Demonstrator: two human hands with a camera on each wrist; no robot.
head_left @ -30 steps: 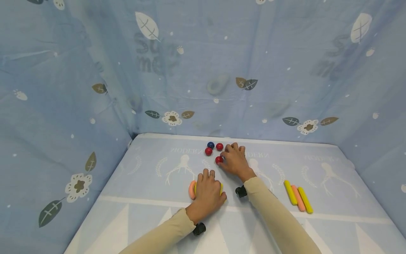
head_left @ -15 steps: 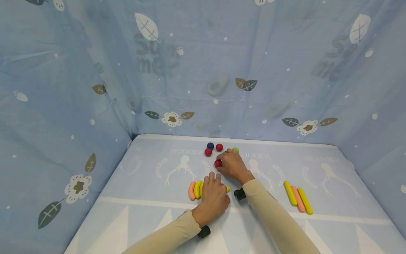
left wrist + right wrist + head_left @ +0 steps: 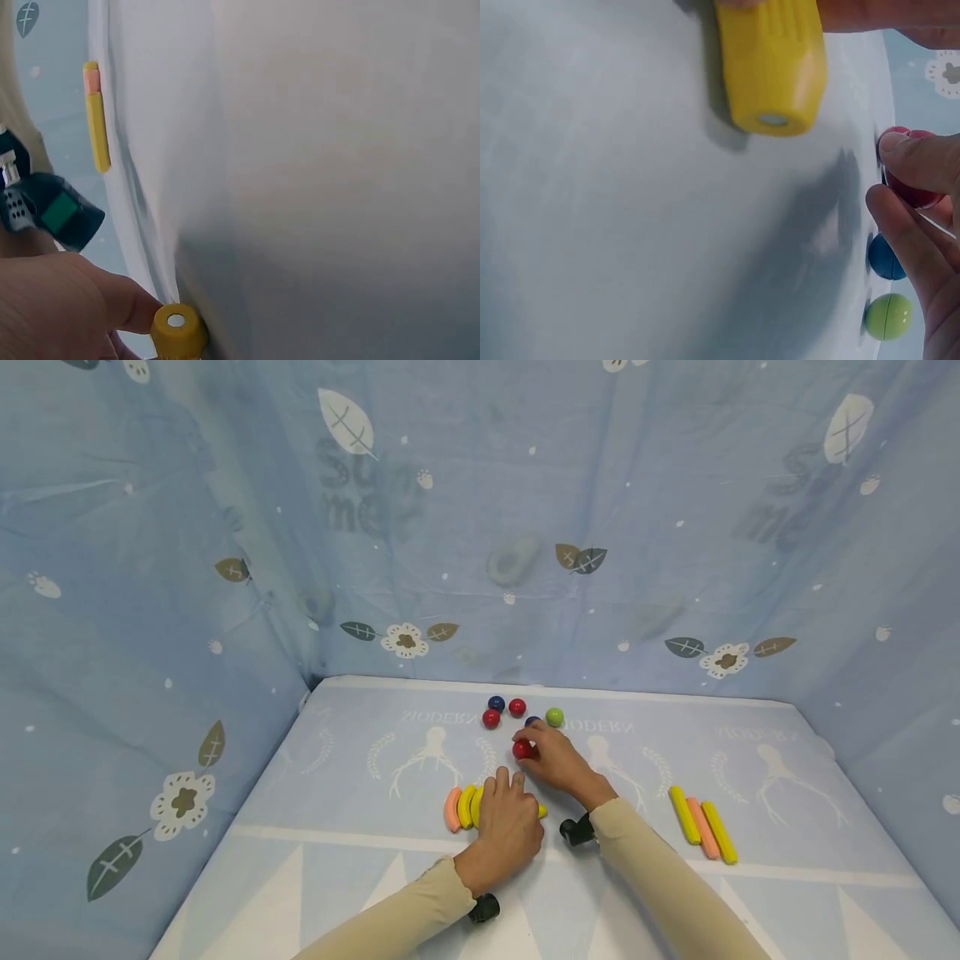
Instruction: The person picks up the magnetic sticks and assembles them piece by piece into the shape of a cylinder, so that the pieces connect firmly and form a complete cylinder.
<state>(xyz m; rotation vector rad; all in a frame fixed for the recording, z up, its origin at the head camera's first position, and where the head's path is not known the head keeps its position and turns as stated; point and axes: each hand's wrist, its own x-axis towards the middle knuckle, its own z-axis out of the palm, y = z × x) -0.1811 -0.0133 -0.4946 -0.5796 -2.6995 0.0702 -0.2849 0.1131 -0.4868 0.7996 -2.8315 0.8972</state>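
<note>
My right hand point(image 3: 561, 760) pinches a red ball point(image 3: 521, 749) between thumb and fingers, near the middle of the table. Behind its fingers are a dark blue ball point(image 3: 532, 722) and a green ball point(image 3: 554, 717). My left hand point(image 3: 510, 827) lies over a yellow piece point(image 3: 776, 75) with a ridged side and a pale round spot at its end, its thumb against it. Most of this piece is hidden in the head view. Left of that hand are curved yellow pieces point(image 3: 466, 807) and a curved salmon piece point(image 3: 452, 810), side by side.
Further back sit another blue ball point(image 3: 496, 703) and two red balls point(image 3: 491, 719), close together. On the right lie two yellow sticks point(image 3: 684, 816) with a salmon stick point(image 3: 702, 828) between them. Patterned cloth walls point(image 3: 480, 527) enclose the table's back and sides.
My left hand has shifted a little right, uncovering curved yellow pieces. My right hand has drawn back slightly with the red ball, bringing the green ball and the second blue ball into sight.
</note>
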